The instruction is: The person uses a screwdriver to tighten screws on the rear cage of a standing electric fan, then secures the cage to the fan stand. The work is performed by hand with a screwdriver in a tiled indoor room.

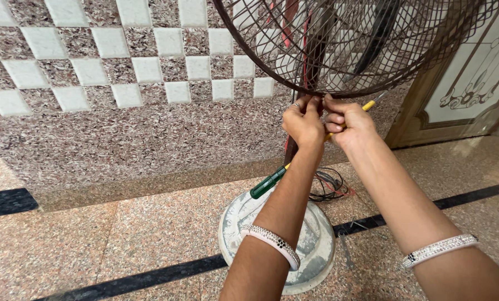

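Observation:
A rusty brown wire fan grille [338, 50] fills the top of the view, standing on a dark pole [290, 147]. Both my hands are pressed together at the lowest point of the grille's rim [272, 81]. My left hand [304, 125] pinches the rim with its fingertips. My right hand [350, 124] also touches the rim and grips a screwdriver [269, 183] with a green handle and yellow shaft. The tool runs diagonally behind my left wrist, and its tip sticks out to the upper right of my right hand. What sits under the fingertips is hidden.
The fan's round whitish base [316, 251] rests on the speckled granite floor [121, 239], crossed by black stripes. A coil of black cable [330, 184] lies behind the base. A checkered tiled wall [121, 111] is at the back, and a wooden door [461, 95] at the right.

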